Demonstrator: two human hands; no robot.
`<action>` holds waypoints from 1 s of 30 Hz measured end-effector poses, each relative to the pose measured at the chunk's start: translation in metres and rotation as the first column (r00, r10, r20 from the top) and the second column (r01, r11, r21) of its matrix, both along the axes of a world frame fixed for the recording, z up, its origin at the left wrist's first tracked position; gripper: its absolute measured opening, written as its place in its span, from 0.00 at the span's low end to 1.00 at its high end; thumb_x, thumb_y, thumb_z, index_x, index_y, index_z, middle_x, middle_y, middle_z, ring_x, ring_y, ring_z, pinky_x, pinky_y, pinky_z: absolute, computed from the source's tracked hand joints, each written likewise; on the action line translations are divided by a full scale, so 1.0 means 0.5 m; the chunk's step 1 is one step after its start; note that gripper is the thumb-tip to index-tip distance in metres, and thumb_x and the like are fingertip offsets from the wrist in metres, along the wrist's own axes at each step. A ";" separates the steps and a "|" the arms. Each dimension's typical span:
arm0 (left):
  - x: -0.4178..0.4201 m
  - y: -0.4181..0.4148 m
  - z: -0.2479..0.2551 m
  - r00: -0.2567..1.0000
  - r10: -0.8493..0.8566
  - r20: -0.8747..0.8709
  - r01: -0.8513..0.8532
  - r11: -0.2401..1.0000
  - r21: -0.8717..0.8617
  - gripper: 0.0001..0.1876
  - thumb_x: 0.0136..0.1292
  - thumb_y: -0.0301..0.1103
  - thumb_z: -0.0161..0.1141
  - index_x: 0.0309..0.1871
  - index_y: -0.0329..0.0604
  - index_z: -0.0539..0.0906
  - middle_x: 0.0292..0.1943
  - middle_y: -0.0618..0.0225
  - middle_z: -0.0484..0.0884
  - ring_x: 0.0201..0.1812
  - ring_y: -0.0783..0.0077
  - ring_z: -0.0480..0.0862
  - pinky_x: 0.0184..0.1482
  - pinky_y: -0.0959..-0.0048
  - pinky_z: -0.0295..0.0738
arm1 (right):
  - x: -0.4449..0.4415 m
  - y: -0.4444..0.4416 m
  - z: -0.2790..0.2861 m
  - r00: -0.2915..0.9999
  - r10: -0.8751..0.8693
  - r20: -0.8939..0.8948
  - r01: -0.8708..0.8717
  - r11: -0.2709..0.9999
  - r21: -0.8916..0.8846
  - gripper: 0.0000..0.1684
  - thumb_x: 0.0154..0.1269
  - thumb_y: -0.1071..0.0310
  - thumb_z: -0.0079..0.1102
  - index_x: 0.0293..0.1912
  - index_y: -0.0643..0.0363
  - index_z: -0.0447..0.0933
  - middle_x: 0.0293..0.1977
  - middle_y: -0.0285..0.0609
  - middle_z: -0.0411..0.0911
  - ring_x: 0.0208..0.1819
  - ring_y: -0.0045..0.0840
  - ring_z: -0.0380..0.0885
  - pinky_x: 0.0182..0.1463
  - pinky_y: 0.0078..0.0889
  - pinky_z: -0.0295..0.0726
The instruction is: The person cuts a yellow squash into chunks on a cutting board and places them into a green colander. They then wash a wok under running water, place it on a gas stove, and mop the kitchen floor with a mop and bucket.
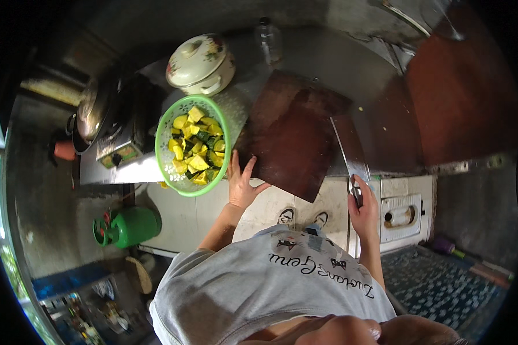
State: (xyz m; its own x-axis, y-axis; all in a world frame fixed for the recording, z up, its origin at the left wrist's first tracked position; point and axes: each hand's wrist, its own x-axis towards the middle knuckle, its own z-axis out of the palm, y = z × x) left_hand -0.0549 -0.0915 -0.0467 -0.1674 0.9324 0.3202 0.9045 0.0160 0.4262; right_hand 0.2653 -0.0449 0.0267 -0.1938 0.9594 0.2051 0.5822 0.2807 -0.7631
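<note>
My right hand (364, 207) grips the handle of a kitchen cleaver (349, 148). Its broad metal blade points away from me, at the right side of a dark reddish-brown cutting board (289, 142). The board sits askew, one corner jutting past the counter's front edge. Fingers spread, my left hand (243, 186) is at the board's left edge, close beside a green-rimmed plastic colander (159, 151). Whether its fingertips touch the board or the rim, I cannot tell. Chunks of green-skinned, yellow-fleshed squash (198, 163) fill the colander.
Behind the colander stands a lidded floral enamel pot (200, 64), with a clear bottle (269, 45) farther back. A gas stove (123, 151) carrying a lidded pan (90, 114) is left. A green gas cylinder (134, 226) lies below it in view. A squat toilet (400, 217) is at right.
</note>
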 end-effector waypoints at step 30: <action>0.049 -0.487 -0.069 0.543 0.792 0.280 -0.688 0.611 -0.393 0.09 0.59 0.35 0.59 0.35 0.40 0.83 0.30 0.54 0.82 0.33 0.54 0.82 0.34 0.66 0.76 | -0.557 0.239 -0.095 0.751 0.541 -0.377 -0.659 0.640 -0.395 0.40 0.56 0.55 0.64 0.61 0.64 0.58 0.48 0.53 0.73 0.41 0.30 0.77 0.42 0.31 0.77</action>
